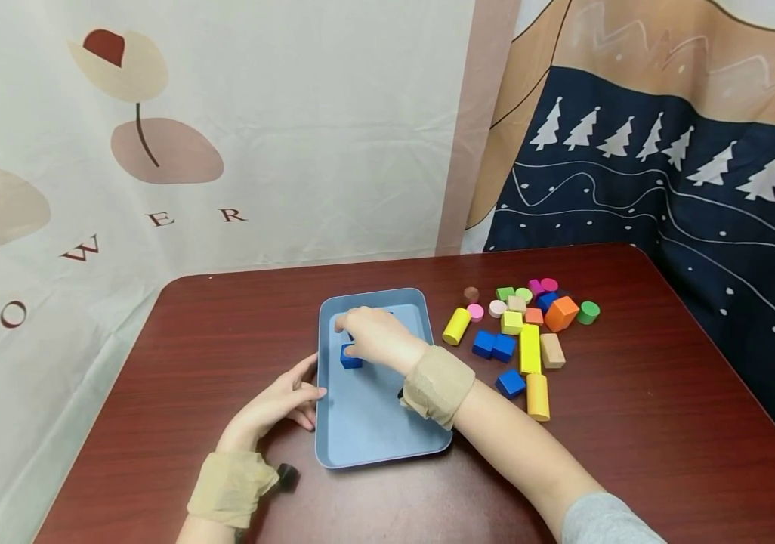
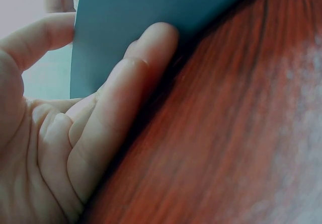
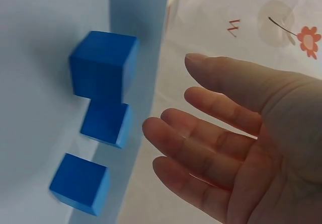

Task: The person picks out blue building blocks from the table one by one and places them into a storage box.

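My left hand holds the left side of a blue-grey tray. The thumb reaches over the rim, and other fingers lie against the outer wall. Over the tray's far half is my right hand, its fingers spread and slightly bent with nothing between them. Three blue blocks show in the right wrist view: a cube, a partly covered block and another cube, all apart from the fingers. In the head view one blue cube shows below the right hand, which hides much of the others.
Right of the tray lies a loose group of coloured wooden blocks, among them a yellow cylinder, an orange cube, a tall yellow block and a blue cube. Everything rests on a dark red-brown table before hanging cloths.
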Motion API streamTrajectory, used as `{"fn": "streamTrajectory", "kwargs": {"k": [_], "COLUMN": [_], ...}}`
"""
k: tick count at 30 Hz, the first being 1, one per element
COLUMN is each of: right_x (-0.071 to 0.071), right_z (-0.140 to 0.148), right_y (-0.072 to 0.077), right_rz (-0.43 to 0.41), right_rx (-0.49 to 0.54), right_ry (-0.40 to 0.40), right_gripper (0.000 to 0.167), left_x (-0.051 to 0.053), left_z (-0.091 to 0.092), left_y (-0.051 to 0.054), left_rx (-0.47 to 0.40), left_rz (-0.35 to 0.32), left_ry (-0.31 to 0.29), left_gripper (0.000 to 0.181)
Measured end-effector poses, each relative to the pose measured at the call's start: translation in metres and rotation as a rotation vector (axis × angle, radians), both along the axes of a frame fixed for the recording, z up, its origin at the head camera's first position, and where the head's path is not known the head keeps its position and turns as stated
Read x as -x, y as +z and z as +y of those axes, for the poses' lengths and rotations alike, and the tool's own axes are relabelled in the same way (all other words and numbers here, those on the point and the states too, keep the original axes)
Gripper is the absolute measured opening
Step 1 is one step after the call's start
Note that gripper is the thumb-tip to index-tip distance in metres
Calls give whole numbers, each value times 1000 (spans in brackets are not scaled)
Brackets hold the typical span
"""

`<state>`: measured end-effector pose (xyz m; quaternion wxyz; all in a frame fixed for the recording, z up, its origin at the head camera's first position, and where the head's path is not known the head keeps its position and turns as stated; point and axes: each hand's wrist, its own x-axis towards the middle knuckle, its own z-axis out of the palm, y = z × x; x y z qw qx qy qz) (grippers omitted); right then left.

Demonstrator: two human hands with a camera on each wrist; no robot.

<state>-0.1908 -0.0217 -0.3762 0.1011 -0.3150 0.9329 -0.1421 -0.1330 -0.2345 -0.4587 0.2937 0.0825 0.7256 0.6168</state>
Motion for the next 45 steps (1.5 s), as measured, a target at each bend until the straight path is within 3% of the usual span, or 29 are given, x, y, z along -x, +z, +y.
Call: {"fn": "streamTrajectory", "kwargs": {"k": [16, 22, 30, 45], "right_x": [-6, -5, 7, 32], "right_z": [20, 35, 61, 138], "right_y": [31, 39, 44, 53], "right_rz": [85, 86, 119, 106], "right_rx": [66, 117, 124, 146], "right_ry": [-2, -41, -124, -283], "right_gripper": [38, 35, 32, 32], "left_x": [-1, -1, -2, -2], "left_z": [1, 0, 1, 1], "left_y": [1, 0, 1, 1], "left_rx": [20, 23, 5, 2], "left_rz": [-11, -3, 5, 12], "left_ry": [9, 9, 4, 0], "left_gripper": [79, 78, 79, 80]}}
